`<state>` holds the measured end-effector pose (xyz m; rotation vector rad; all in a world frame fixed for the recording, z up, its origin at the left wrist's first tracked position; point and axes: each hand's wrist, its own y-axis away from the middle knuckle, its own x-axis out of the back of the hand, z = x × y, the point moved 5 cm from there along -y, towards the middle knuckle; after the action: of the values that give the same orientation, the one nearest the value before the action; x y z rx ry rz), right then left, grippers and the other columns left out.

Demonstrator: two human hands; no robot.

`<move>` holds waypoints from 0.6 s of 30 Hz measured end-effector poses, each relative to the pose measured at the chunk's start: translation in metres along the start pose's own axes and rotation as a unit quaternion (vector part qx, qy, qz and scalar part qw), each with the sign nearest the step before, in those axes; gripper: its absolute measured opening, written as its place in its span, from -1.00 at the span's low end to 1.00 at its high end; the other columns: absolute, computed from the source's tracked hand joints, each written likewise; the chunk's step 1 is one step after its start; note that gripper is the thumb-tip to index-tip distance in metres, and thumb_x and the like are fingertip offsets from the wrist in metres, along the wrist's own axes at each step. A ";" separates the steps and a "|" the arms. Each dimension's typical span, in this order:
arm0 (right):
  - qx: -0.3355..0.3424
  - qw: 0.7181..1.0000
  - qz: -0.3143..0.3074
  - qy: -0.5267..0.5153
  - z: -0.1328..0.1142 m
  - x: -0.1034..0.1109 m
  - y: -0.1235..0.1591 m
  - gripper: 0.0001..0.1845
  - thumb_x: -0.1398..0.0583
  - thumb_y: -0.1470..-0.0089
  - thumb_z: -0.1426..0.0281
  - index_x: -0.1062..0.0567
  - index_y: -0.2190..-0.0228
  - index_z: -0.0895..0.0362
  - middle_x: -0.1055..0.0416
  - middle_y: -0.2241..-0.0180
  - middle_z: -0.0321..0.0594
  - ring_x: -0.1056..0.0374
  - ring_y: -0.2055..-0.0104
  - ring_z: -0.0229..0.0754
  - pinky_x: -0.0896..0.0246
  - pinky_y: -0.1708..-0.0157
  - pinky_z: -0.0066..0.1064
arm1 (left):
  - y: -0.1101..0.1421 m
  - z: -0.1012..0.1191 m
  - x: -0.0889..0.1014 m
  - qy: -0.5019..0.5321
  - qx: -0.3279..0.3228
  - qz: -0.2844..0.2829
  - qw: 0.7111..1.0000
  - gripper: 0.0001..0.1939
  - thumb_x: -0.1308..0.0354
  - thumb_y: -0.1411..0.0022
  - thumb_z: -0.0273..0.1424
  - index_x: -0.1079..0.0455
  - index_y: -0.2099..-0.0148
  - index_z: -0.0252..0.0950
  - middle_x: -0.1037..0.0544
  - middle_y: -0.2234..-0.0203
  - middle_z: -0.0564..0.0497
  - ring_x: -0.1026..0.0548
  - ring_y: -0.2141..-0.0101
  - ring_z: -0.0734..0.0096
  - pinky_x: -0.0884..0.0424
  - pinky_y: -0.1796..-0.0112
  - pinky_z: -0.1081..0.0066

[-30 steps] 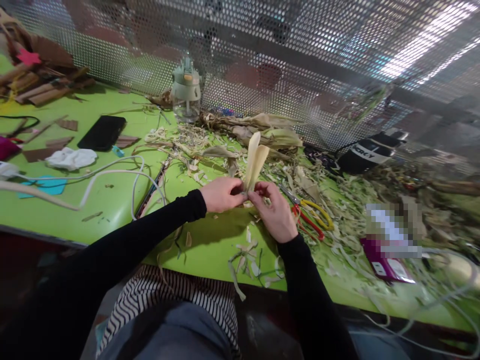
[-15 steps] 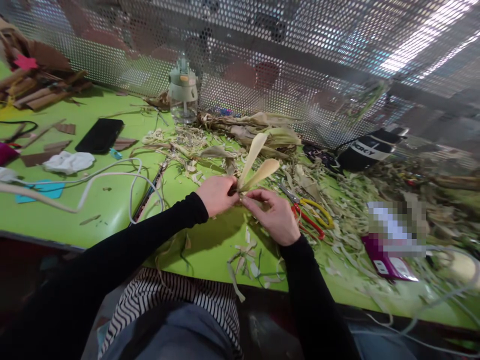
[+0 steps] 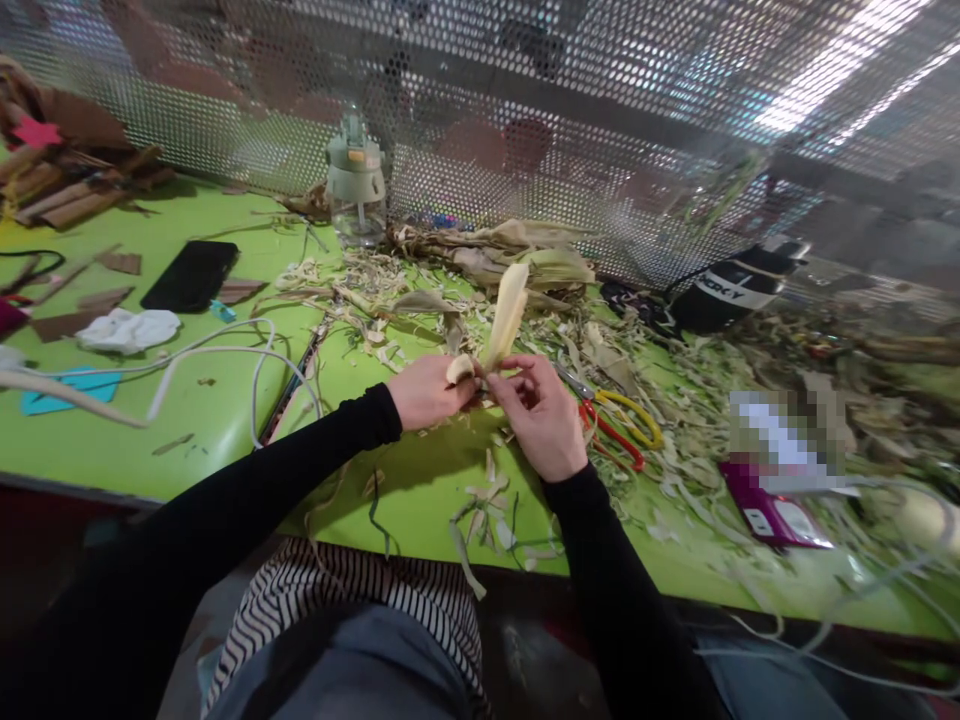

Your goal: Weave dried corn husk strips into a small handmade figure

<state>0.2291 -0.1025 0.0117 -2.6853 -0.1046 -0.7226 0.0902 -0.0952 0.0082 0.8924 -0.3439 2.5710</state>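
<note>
Pale corn husk pieces [image 3: 506, 318] stand up from between my fingertips, above the near middle of the green table [image 3: 247, 455]. My left hand [image 3: 429, 390] is closed on their lower end, and one curled piece bends over its fingers. From the right, my right hand [image 3: 541, 415] pinches the same base with thumb and forefinger. The exact join at the base is hidden by my fingers. Just right of this hand lie scissors [image 3: 626, 418] with one yellow and one red handle. Below the hands, small husk scraps [image 3: 484, 505] are scattered.
A bundle of dried husks [image 3: 517, 250] lies at the back, beside a clear-bottomed bottle [image 3: 356, 190]. Leftward are a phone [image 3: 191, 275], a crumpled tissue [image 3: 129, 330] and a white cable [image 3: 259, 350]. A black bottle [image 3: 735, 290] and purple packet [image 3: 776, 510] sit right.
The husk pieces were together, then spread into a V; now one curls down over my left hand while the other stays upright. Both hands keep hold of the base.
</note>
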 end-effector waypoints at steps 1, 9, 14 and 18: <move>0.006 1.000 0.023 0.010 0.001 0.002 -0.001 -0.67 -0.25 0.01 0.21 -0.34 0.23 0.09 -0.33 0.54 -0.39 -0.24 0.55 -0.32 -0.15 0.53 -0.46 | 0.000 0.000 -0.002 0.008 0.004 -0.006 1.000 -0.76 0.10 -0.23 -0.36 -0.37 0.30 -0.33 -0.52 0.49 0.02 -0.43 0.48 0.48 -0.32 0.42 0.50; -0.010 0.997 0.037 -0.065 0.015 0.005 -0.006 -0.50 -0.22 0.02 0.30 -0.11 0.09 0.05 -0.26 0.54 -0.45 -0.23 0.57 -0.30 -0.18 0.57 -0.44 | -0.001 -0.008 -0.012 0.182 0.042 -0.031 0.982 -0.78 0.06 -0.25 -0.31 -0.31 0.31 -0.34 -0.52 0.50 0.03 -0.50 0.49 0.54 -0.43 0.37 0.50; 0.112 0.971 0.093 0.188 -0.002 0.010 -0.002 -0.45 -0.20 0.04 0.38 -0.23 -0.02 0.08 -0.30 0.03 -0.03 -0.28 0.07 -0.01 -0.24 0.14 -0.09 | -0.001 -0.010 -0.018 0.129 0.030 -0.041 0.990 -0.76 0.05 -0.24 -0.33 -0.32 0.39 -0.34 -0.49 0.56 0.04 -0.47 0.53 0.54 -0.42 0.42 0.52; 0.152 0.960 0.020 0.233 -0.010 0.004 -0.001 -0.76 -0.06 -0.08 0.44 -0.49 0.25 0.08 -0.41 0.07 -0.10 -0.20 -0.06 0.05 -0.04 -0.05 0.00 | 0.000 -0.008 -0.023 0.155 0.031 -0.077 0.984 -0.80 0.01 -0.21 -0.36 -0.32 0.42 -0.34 -0.48 0.58 0.06 -0.45 0.54 0.55 -0.41 0.42 0.52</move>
<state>0.2278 -0.1054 0.0223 -2.1602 -0.0356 -1.1966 0.1027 -0.0994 -0.0126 0.5021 -0.0998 2.5339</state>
